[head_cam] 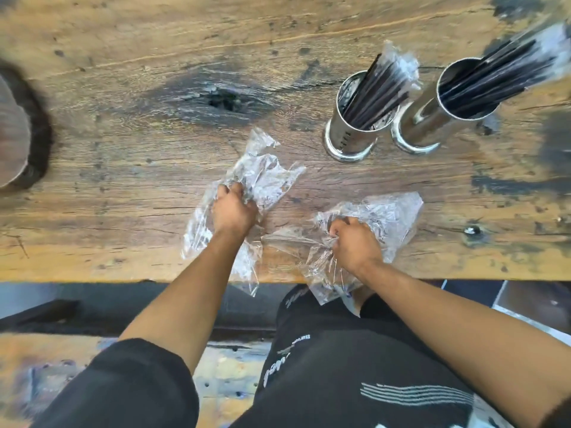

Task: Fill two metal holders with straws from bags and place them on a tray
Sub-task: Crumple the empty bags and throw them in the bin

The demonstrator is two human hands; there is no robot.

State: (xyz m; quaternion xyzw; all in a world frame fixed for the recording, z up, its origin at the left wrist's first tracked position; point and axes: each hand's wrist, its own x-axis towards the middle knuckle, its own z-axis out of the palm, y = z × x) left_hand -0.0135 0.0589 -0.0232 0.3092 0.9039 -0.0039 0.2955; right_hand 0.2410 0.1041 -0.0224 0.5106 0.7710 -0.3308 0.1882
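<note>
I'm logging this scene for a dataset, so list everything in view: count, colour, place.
Metal straw holders: two, shiny silver, standing side by side on the table's far right.
Wrapped straws: two bundles, black in clear wrap, one leaning out of each holder.
Plastic bags: two, clear and crumpled, near the table's front edge.
Wooden table: one, worn brown with dark stains.
Round object: one, brownish, dark-rimmed, at the left edge, blurred.
Left hand: gripping the left bag.
Right hand: gripping the right bag.
</note>
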